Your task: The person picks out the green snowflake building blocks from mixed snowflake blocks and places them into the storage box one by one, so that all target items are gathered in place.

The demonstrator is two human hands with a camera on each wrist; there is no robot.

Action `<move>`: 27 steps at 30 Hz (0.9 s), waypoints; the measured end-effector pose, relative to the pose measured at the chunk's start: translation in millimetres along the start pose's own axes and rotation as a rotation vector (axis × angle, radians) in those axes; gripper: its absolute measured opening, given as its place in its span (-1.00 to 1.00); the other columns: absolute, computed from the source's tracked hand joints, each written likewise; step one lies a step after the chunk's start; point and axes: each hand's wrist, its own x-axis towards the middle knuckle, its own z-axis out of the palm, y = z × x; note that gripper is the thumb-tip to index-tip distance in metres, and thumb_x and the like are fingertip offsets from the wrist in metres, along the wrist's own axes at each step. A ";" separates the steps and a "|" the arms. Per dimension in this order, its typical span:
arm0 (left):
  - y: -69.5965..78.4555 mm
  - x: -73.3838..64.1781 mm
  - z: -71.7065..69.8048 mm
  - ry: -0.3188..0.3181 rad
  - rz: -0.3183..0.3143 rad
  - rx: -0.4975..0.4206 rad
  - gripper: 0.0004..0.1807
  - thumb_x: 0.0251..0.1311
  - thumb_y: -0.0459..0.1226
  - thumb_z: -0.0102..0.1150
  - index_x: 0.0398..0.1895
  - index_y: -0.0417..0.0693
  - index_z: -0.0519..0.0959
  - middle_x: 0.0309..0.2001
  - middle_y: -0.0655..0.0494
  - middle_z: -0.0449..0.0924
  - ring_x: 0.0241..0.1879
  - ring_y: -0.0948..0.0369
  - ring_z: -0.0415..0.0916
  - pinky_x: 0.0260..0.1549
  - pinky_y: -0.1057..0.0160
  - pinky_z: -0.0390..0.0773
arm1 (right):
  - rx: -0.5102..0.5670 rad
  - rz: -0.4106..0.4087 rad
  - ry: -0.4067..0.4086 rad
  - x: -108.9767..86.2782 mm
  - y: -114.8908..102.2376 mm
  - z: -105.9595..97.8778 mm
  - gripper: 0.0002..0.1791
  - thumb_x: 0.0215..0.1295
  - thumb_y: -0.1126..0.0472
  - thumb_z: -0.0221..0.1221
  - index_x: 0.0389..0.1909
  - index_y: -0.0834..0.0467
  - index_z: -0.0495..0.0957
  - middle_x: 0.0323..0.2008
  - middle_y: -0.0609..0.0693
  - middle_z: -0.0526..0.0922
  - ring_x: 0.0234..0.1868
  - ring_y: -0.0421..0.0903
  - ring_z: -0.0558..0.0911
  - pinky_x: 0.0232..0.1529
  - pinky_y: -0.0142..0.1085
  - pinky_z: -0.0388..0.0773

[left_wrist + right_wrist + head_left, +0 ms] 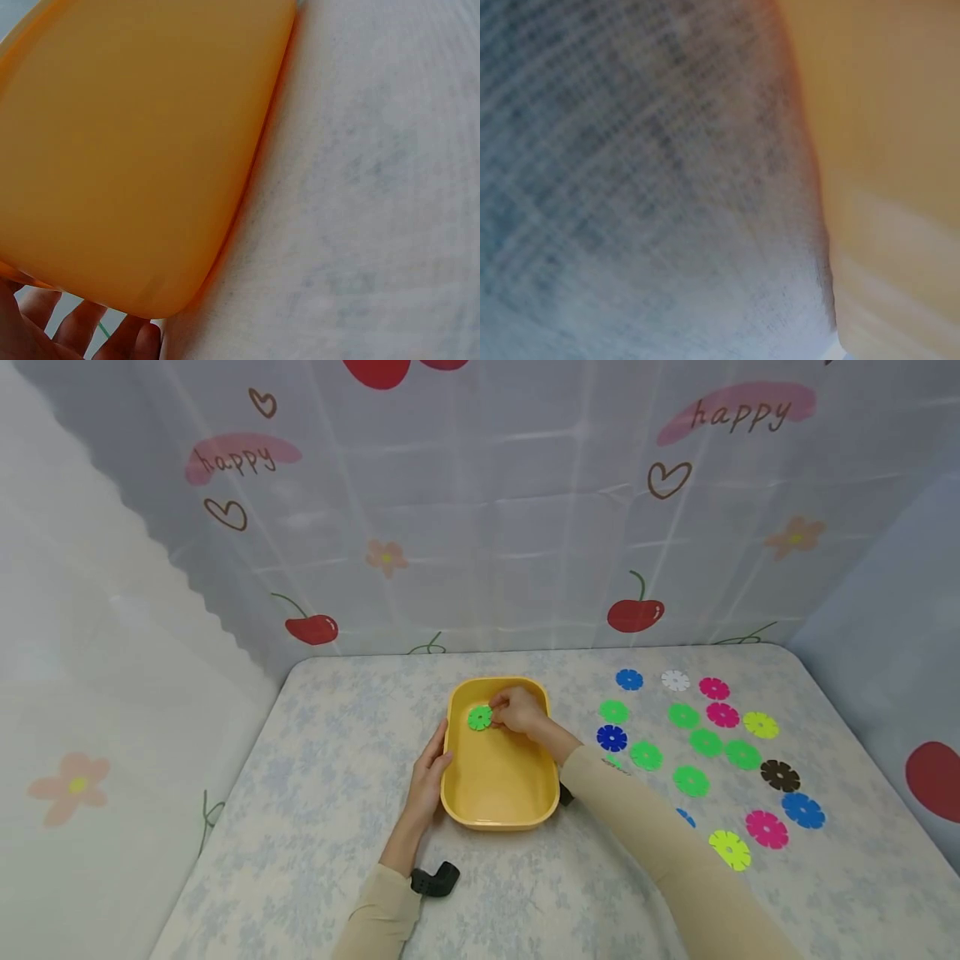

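A yellow plastic tray (501,777) with rounded corners rests on the table. My left hand (427,777) holds its left side, fingers along the outer wall and thumb at the rim. In the left wrist view, fingers (82,326) lie against the tray's wall (142,165). Reaching over the right rim, my right hand (519,710) pinches the edge of a green notched snowflake disc (480,718) inside the tray, near its far left corner. The right wrist view shows the tray's outer wall (892,165), with no hand visible.
To the right lie several loose snowflake discs, including green (706,742), pink (767,830), yellow (761,725), blue (803,810), white (675,681) and black (780,775) ones. My right sleeve (645,827) covers part of some. A printed curtain (480,502) hangs behind the table.
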 end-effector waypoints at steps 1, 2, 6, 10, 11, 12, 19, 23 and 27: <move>0.6 0.3 0.0 -0.001 0.002 0.000 -0.42 0.54 -0.26 -0.25 0.57 0.17 0.00 0.57 0.20 -0.11 0.55 0.19 -0.16 0.47 0.07 0.02 | -0.017 -0.007 0.002 0.0 -0.3 0.3 -0.71 0.35 0.40 0.12 0.06 0.35 0.57 -0.19 0.21 0.63 -0.26 0.01 0.71 -0.26 -0.32 0.68; 0.9 0.4 -0.1 -0.002 0.004 0.002 -0.42 0.54 -0.27 -0.26 0.57 0.15 0.00 0.57 0.17 -0.12 0.56 0.17 -0.17 0.47 0.05 0.01 | -0.033 -0.014 0.003 0.0 -0.5 0.5 -0.71 0.35 0.40 0.12 0.06 0.35 0.57 -0.18 0.21 0.63 -0.26 0.01 0.71 -0.27 -0.32 0.67; 0.5 1.3 -0.3 -0.005 0.020 0.006 -0.42 0.55 -0.28 -0.27 0.57 0.12 -0.01 0.58 0.13 -0.15 0.56 0.14 -0.20 0.48 0.03 -0.01 | -0.074 -0.036 0.002 -1.1 -1.5 1.4 -0.69 0.35 0.40 0.12 0.09 0.34 0.57 -0.12 0.22 0.63 -0.24 0.01 0.71 -0.26 -0.32 0.68; -1.0 1.1 -0.6 -0.010 0.030 0.019 -0.42 0.55 -0.27 -0.26 0.57 0.14 0.00 0.58 0.13 -0.13 0.56 0.14 -0.17 0.47 0.13 0.04 | -0.071 -0.045 -0.002 -3.0 -2.3 1.6 -0.68 0.36 0.42 0.10 0.11 0.34 0.57 -0.08 0.22 0.63 -0.21 0.02 0.71 -0.24 -0.32 0.67; -1.0 0.8 -0.5 -0.010 0.030 0.019 -0.42 0.55 -0.27 -0.25 0.57 0.14 0.00 0.58 0.13 -0.13 0.56 0.14 -0.17 0.47 0.15 0.06 | -0.070 -0.049 -0.004 -3.3 -2.2 1.4 -0.67 0.37 0.42 0.09 0.12 0.34 0.57 -0.08 0.22 0.63 -0.20 0.02 0.71 -0.24 -0.32 0.67; -0.7 0.5 -0.4 -0.010 0.029 0.023 -0.42 0.55 -0.26 -0.25 0.57 0.14 0.01 0.58 0.13 -0.13 0.56 0.13 -0.16 0.46 0.18 0.08 | -0.071 -0.055 -0.005 -3.5 -1.9 1.0 -0.67 0.37 0.43 0.08 0.12 0.34 0.56 -0.08 0.22 0.64 -0.19 0.02 0.71 -0.25 -0.33 0.66; 0.0 -1.4 -0.4 -0.012 0.030 0.016 -0.42 0.55 -0.24 -0.26 0.57 0.11 -0.02 0.58 0.12 -0.15 0.56 0.13 -0.19 0.45 0.24 0.10 | -0.068 -0.188 -0.027 -11.1 -3.6 -6.1 -0.62 0.39 0.37 0.10 0.20 0.31 0.51 0.03 0.23 0.60 -0.11 0.08 0.65 -0.15 -0.23 0.65; 0.7 -0.6 -0.6 -0.007 0.024 0.017 -0.42 0.55 -0.24 -0.26 0.57 0.12 0.00 0.58 0.13 -0.12 0.56 0.15 -0.17 0.44 0.27 0.11 | -0.012 -0.249 -0.055 -29.4 -15.7 -20.2 -0.58 0.40 0.37 0.09 0.26 0.32 0.45 0.08 0.29 0.56 -0.02 0.20 0.63 0.00 -0.04 0.64; -0.4 0.6 -1.0 -0.004 0.033 0.004 -0.43 0.54 -0.26 -0.25 0.57 0.14 0.03 0.57 0.15 -0.09 0.56 0.17 -0.16 0.45 0.24 0.09 | -0.040 -0.281 -0.043 -51.0 -24.7 -38.1 -0.57 0.40 0.33 0.11 0.27 0.28 0.46 0.09 0.30 0.57 -0.01 0.23 0.63 -0.02 -0.05 0.65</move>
